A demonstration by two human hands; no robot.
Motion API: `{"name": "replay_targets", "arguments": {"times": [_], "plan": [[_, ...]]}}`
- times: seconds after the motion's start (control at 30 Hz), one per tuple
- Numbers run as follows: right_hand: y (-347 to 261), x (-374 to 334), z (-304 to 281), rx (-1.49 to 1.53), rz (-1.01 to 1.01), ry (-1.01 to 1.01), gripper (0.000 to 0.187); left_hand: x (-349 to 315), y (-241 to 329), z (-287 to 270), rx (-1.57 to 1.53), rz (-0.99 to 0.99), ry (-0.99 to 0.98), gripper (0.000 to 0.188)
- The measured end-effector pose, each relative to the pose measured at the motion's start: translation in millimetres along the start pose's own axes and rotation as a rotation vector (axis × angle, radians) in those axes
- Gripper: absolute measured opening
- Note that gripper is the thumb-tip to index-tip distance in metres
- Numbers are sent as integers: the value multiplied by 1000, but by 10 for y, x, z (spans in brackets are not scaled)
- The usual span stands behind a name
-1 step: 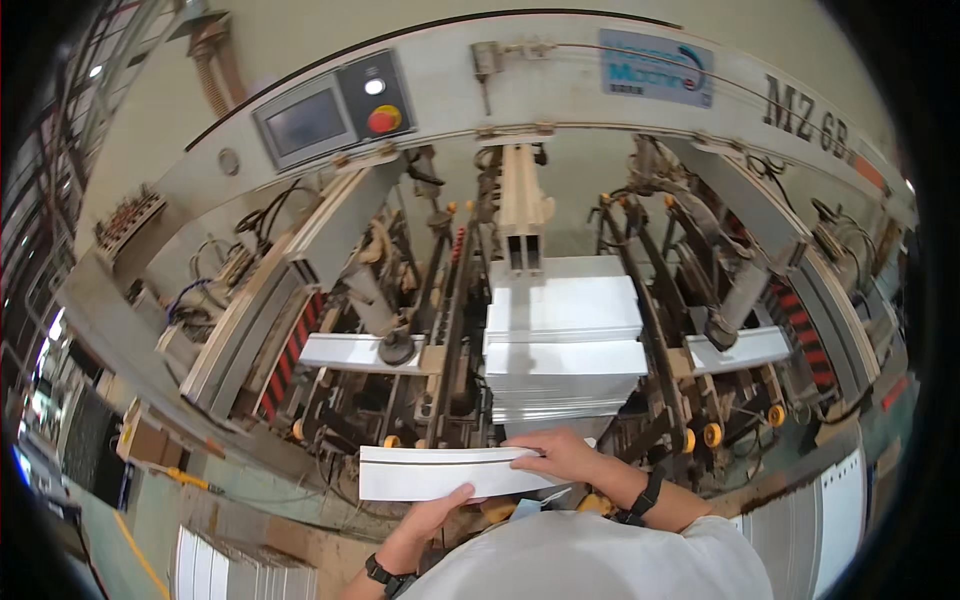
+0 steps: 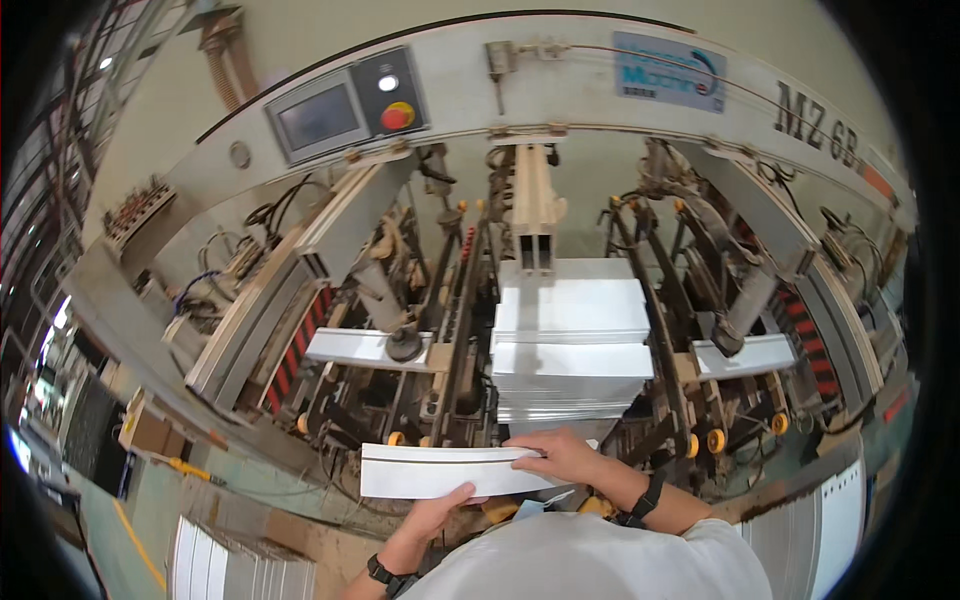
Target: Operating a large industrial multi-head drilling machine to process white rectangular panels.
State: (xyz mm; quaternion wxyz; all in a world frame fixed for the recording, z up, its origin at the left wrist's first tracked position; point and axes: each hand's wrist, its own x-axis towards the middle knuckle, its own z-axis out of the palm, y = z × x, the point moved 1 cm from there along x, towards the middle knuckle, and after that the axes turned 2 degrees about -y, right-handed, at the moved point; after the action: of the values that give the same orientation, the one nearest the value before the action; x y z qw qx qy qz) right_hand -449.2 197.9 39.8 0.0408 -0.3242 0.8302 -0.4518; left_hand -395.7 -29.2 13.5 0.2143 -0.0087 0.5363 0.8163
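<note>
From my end, the thing in hand is a long, narrow white board with a smooth face and a dark line along its upper side (image 2: pixel 415 476). It is held up in front of the machine, close to the wearer's body, its face tipped toward me and its long side running across the view.

The left grip (image 2: pixel 432 514), a bare hand, is closed on the lower long edge, thumb on the face; its fingers are mostly hidden below. The right grip (image 2: pixel 566 457) wraps the upper edge toward the right end, thumb pressed on the face. Both sit right of the middle, so the left end juts out unsupported.

I'd judge the board light and stiff, rather slick on its face, with corners that could chip. I'd take it by both long edges, hands spread more evenly about the middle, pressing lightly near the dark line.

Beyond it, apart from the hands, I see a tall stack of flat white panels (image 2: pixel 572 358) between dark metal rails. To its left, a short white strip (image 2: pixel 362 346) lies beneath a round dark pad (image 2: pixel 404 347); to its right is another short white piece (image 2: pixel 760 354).

Farther out, a grey control screen (image 2: pixel 312 121) and a red stop button with a yellow surround (image 2: pixel 397 116) sit on the machine's pale crossbeam (image 2: pixel 450 88). More white boards stand at lower left (image 2: pixel 198 562).
</note>
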Motion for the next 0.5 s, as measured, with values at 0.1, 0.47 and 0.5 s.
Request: {"name": "replay_targets", "arguments": {"times": [0.1,0.47,0.5], "plan": [[-34,91,72,-23,-1,-10,36,-117,-86,-46,-124,63,98,39],[-400,361,544,-442,-362,-266,67,-415,-222,-218,-536,127,255,40],[-399,386,577,-459,-349,-265,67,-430,-235,-224,-549,136,261,40]]}}
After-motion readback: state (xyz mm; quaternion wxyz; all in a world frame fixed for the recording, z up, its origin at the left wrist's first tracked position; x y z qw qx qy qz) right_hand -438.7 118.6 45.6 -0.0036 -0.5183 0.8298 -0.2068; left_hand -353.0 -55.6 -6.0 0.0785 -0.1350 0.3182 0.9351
